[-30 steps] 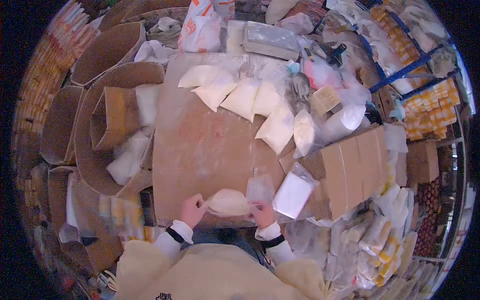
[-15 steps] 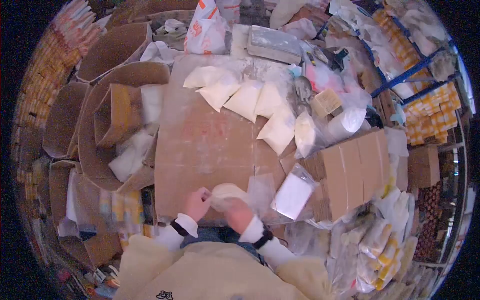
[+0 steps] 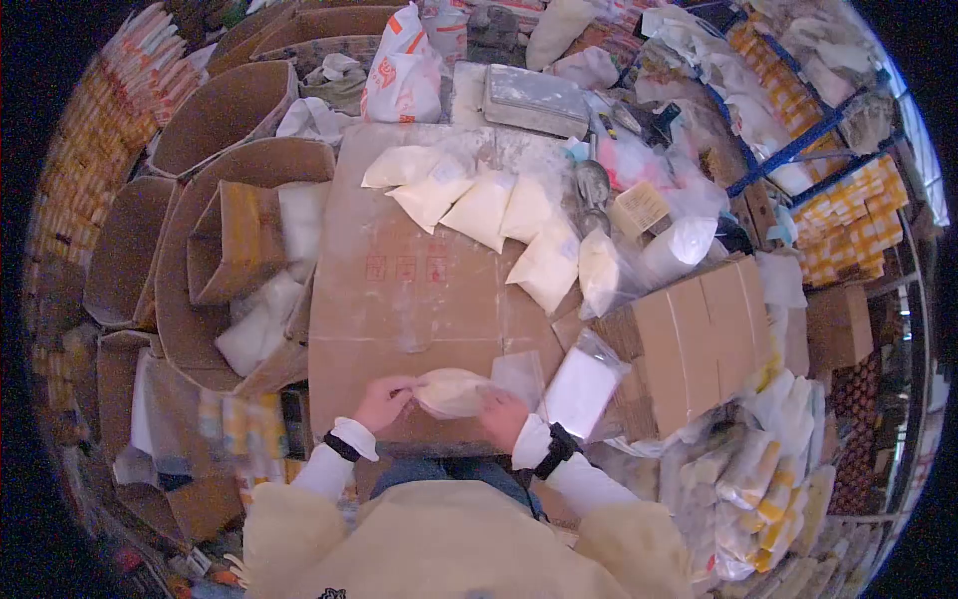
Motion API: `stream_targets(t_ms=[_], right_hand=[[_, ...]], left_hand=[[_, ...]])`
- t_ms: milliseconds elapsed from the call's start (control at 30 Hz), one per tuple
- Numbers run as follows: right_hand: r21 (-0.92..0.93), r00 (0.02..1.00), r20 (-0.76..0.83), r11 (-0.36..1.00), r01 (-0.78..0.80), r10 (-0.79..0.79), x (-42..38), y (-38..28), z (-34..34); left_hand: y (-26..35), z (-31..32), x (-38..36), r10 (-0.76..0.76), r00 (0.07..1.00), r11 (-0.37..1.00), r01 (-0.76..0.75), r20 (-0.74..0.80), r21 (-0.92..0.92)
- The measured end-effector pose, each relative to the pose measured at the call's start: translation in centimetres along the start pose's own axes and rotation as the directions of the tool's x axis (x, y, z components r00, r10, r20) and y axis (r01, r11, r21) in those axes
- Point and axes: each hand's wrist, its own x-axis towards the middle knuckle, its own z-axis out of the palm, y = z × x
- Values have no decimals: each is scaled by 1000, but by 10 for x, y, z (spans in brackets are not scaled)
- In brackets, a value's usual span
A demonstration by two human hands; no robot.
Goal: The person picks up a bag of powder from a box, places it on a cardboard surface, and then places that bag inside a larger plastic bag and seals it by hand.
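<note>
A clear bag with pale powder (image 3: 451,392) lies near the front edge of the cardboard-covered table (image 3: 399,319). My left hand (image 3: 384,402) pinches its left end between thumb and fingers. At the bag's right end, my right hand (image 3: 504,417) is closed on it, the fingertips partly hidden. Just behind my right hand lies a flat clear empty bag (image 3: 518,376). A packet of white sheets (image 3: 583,391) is to the right of it. Farther back, several filled powder bags (image 3: 545,265) form a curved row.
Open cardboard boxes (image 3: 222,115) stand at the left. A dusty metal scale (image 3: 537,100) and a red-and-white plastic bag (image 3: 402,75) are at the back. Folded cardboard (image 3: 699,339) leans at the right, with wrapped yellow-and-white packages (image 3: 763,499) below it.
My right hand has moved slightly right, to the bag's right end. My left hand has shifted a little left. The bag now appears stretched between both hands. The view has also shifted slightly.
</note>
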Motion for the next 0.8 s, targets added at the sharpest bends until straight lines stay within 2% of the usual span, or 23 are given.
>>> stream_targets(t_ms=[67, 133, 167, 233, 300, 333, 433, 467, 533, 567, 633, 733, 800], right_hand=[[-254, 999, 33, 967, -26, 35, -12, 26, 49], [-289, 998, 48, 956, 50, -38, -9, 27, 31], [-305, 996, 57, 948, 89, -75, -7, 28, 23], [-338, 997, 1, 938, 70, -74, -7, 33, 17], [-351, 994, -45, 933, 76, -98, -10, 39, 10], [-350, 990, -61, 932, 95, -124, -12, 43, 6], [-335, 977, -78, 928, 162, -198, -16, 50, 0], [-328, 972, -78, 926, 186, -223, -16, 52, 0], [-249, 976, -128, 958, 141, -177, -13, 54, 3], [-207, 977, -151, 971, 120, -152, -11, 56, 5], [-169, 992, -65, 981, 97, -109, -8, 64, 21], [-151, 996, 47, 985, 84, -78, -6, 69, 27], [-150, 993, 86, 984, 96, -84, -5, 70, 27]], left_hand=[[8, -4, 0, 204, 971, 925, -232, 122, 300], [33, -8, -1, 324, 910, 696, -414, 258, 587], [29, -7, 0, 327, 905, 635, -424, 274, 646], [7, -5, 7, 325, 894, 496, -440, 310, 748], [-16, -10, 15, 334, 863, 461, -499, 378, 734], [-9, -13, 18, 339, 846, 442, -529, 411, 724], [17, -22, 7, 155, 924, 699, -353, 351, 622], [12, -23, 7, 239, 902, 662, -422, 360, 619], [1, -26, 5, 397, 836, 574, -549, 380, 608], [3, -25, 5, 383, 857, 600, -515, 345, 613], [10, -23, 3, 353, 895, 649, -444, 272, 618], [7, -24, 3, 353, 902, 686, -429, 247, 588], [9, -26, 2, 295, 929, 707, -370, 223, 603]])
